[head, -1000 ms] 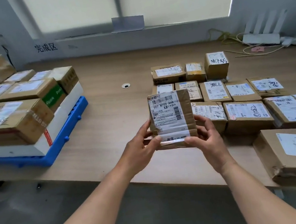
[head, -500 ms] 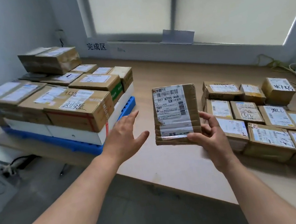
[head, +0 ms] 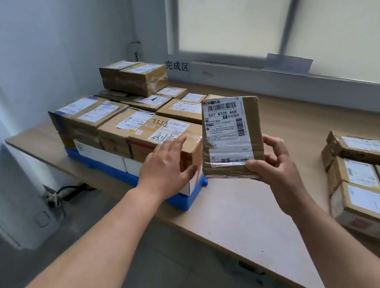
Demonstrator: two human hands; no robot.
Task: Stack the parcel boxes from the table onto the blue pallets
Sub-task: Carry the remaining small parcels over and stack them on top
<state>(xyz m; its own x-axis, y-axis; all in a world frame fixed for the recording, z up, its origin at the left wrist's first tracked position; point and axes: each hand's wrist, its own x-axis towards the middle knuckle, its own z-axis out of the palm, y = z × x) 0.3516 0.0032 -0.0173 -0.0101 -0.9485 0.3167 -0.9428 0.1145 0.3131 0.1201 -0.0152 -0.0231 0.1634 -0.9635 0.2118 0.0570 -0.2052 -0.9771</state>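
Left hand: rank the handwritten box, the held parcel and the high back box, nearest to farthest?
1. Handwritten box, right at the left hand, pallet front.
2. Held parcel, just right, in the right hand.
3. High back box, far behind, near the wall.

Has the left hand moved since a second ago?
Yes. The left hand has left the parcel and gone leftward to the stacked boxes on the blue pallet; the right hand alone holds the parcel.
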